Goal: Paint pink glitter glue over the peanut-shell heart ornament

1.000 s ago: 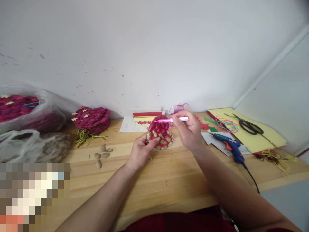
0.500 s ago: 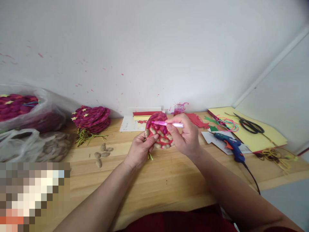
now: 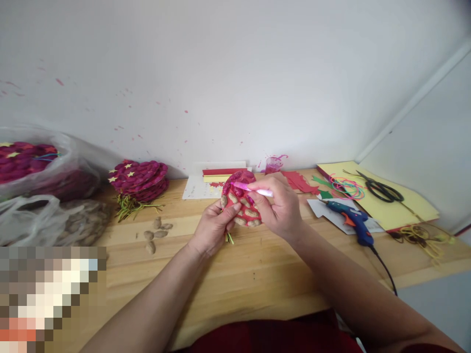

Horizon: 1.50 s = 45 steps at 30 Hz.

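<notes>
My left hand (image 3: 217, 223) is closed on the lower left rim of a round red disc (image 3: 241, 207) covered with peanuts, its thumb on the front. Peanuts near the disc's top are painted magenta; the lower ones keep their tan shells. Green-yellow strands hang below the disc. In my right hand (image 3: 277, 206) is a white paintbrush (image 3: 263, 192), pinched between thumb and fingers. The brush's magenta tip touches or hovers close to the upper peanuts. My right hand covers the disc's right edge.
Several loose peanuts (image 3: 156, 234) lie left. Finished-looking magenta discs (image 3: 140, 179) are stacked behind, beside plastic bags (image 3: 29, 220). A paint cup (image 3: 273, 165) stands at the wall. Rightward lie red paper (image 3: 300, 182), a glue gun (image 3: 353, 220), scissors (image 3: 380, 189) and coloured cords (image 3: 346, 186).
My right hand has shifted slightly left and down, and the brush slants more steeply. My left hand and the disc stay nearly where they were.
</notes>
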Available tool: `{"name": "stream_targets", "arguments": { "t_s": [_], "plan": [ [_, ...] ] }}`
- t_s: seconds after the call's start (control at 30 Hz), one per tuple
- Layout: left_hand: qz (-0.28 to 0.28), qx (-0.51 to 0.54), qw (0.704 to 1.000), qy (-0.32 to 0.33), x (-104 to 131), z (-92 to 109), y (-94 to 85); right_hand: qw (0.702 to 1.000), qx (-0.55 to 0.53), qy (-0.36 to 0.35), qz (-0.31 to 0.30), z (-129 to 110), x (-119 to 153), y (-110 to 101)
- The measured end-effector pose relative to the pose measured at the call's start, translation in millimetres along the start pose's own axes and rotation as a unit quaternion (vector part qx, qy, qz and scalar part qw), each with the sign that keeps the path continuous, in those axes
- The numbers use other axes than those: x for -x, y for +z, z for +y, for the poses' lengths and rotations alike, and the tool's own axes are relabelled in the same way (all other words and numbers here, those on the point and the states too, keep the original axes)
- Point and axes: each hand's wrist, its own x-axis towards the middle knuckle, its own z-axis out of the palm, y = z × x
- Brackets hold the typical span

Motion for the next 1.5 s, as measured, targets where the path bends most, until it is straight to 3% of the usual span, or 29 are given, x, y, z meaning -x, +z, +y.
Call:
{"name": "stream_targets", "arguments": {
  "t_s": [0.63, 0.8, 1.03, 1.23, 1.5],
  "plan": [
    [0.001, 0.013, 1.0, -0.002, -0.3, 3.5, 1.3, 1.0, -0.023, -0.021, -0.002, 0.3, -0.3, 0.6],
    [0.005, 0.017, 1.0, -0.001, -1.1, 2.6, -0.9, 0.999, -0.028, -0.026, -0.027, 0.9, 1.1, 2.3],
    [-0.006, 0.021, 1.0, -0.007, 0.3, 2.8, -0.4, 1.0, -0.019, 0.002, -0.001, 5.0, -0.3, -0.3],
    [0.007, 0.028, 1.0, -0.009, 0.7, 4.3, 1.2, 0.999, -0.034, -0.033, -0.009, 0.8, 0.1, 3.0],
    [0.003, 0.025, 1.0, -0.009, 0.0, 2.8, -0.7, 0.999, -0.031, -0.015, -0.011, 3.4, 1.5, 2.9]
  ]
}}
